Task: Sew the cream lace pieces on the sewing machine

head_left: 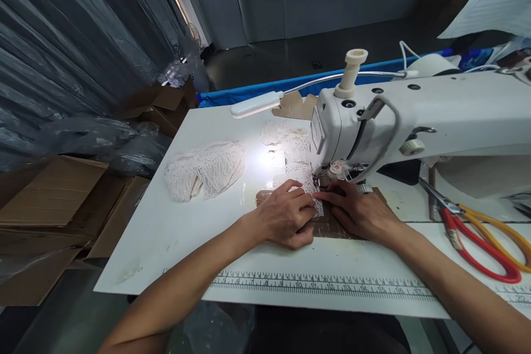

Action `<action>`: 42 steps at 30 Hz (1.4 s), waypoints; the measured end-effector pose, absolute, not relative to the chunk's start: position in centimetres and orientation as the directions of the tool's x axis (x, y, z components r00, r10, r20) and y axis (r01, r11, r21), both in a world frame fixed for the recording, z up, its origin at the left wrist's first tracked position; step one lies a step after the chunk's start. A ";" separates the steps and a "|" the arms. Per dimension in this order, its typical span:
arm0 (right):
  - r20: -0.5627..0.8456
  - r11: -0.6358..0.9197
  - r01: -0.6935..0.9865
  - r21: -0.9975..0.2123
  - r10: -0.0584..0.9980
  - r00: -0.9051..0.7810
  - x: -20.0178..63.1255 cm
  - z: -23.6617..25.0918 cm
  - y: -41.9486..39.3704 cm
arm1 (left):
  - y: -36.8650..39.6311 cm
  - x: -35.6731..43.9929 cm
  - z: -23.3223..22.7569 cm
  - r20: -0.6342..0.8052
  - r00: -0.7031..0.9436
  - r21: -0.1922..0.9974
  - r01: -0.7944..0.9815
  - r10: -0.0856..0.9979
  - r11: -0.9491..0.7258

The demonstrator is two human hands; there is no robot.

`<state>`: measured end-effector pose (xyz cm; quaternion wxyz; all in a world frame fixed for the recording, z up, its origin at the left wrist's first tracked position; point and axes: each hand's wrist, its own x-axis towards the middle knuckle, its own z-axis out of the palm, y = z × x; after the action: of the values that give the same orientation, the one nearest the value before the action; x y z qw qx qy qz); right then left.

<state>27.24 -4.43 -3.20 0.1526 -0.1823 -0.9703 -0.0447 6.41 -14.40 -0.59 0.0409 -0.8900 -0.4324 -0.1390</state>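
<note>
Left hand [286, 215] and right hand [359, 213] lie flat, fingers pressing a lace strip [312, 199] onto brown fabric [332, 225] on the counter [174, 232]. The strip runs away from both hands (long axis front-to-back) under the presser foot [321, 180], just beyond the fingertips; right hand nearer.

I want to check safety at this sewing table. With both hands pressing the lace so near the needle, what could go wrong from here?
1. The right hand and left hand flatten the lace strip right in front of the presser foot; a fingertip could slip under the needle.
2. The loose lace pile lies beside the seam line and might snag or drag.
3. The scissors lie near the right forearm and could be knocked.
</note>
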 end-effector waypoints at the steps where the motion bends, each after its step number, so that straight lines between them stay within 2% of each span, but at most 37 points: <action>1: 0.316 0.921 0.384 0.063 0.346 -0.883 27.1 -3.2 -4.5 | -14.5 6.4 -0.7 0.282 0.580 0.045 0.788 0.764 -0.615; 5: 0.318 0.888 0.436 0.150 0.374 -0.871 26.7 -3.3 -4.6 | -14.6 6.6 -1.0 0.248 0.544 0.036 0.821 0.801 -0.569; 11: 0.299 0.932 0.358 0.064 0.324 -0.897 27.1 -3.0 -4.7 | -14.8 6.8 -1.3 0.249 0.488 0.045 0.857 0.837 -0.513; 17: 0.296 0.914 0.393 0.096 0.351 -0.888 27.1 -3.1 -4.9 | -14.4 6.5 -1.5 0.264 0.461 0.082 0.865 0.847 -0.496; 23: 0.318 0.933 0.358 0.034 0.329 -0.889 27.4 -2.9 -5.1 | -14.1 6.2 -1.6 0.259 0.462 0.089 0.863 0.848 -0.497; 29: 0.277 0.906 0.414 0.090 0.376 -0.884 27.0 -3.1 -5.5 | -13.8 6.2 -1.5 0.241 0.441 0.088 0.877 0.864 -0.472; 33: 0.247 0.890 0.450 0.077 0.420 -0.873 27.0 -3.4 -5.6 | -13.7 6.3 -1.2 0.224 0.426 0.085 0.887 0.876 -0.453; 35: 0.244 0.895 0.445 0.013 0.429 -0.870 27.2 -3.3 -5.4 | -13.6 6.3 -1.0 0.226 0.416 0.085 0.892 0.881 -0.443; 37: 0.258 0.893 0.427 -0.143 0.450 -0.855 27.5 -2.8 -5.0 | -13.5 6.3 -0.9 0.232 0.404 0.086 0.898 0.885 -0.432; 40: 0.232 0.810 0.405 -0.424 0.529 -0.816 27.9 -1.9 -4.0 | -13.3 6.3 -0.8 0.235 0.393 0.090 0.902 0.889 -0.423; 42: 0.176 0.763 0.414 -0.497 0.556 -0.812 28.1 -1.4 -3.1 | -13.1 6.2 -0.9 0.234 0.391 0.089 0.903 0.890 -0.420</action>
<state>28.07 -3.09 -1.39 0.1583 -0.2622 -0.9253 0.2235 6.20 -13.13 -0.87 0.0264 -0.8334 -0.5380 -0.1232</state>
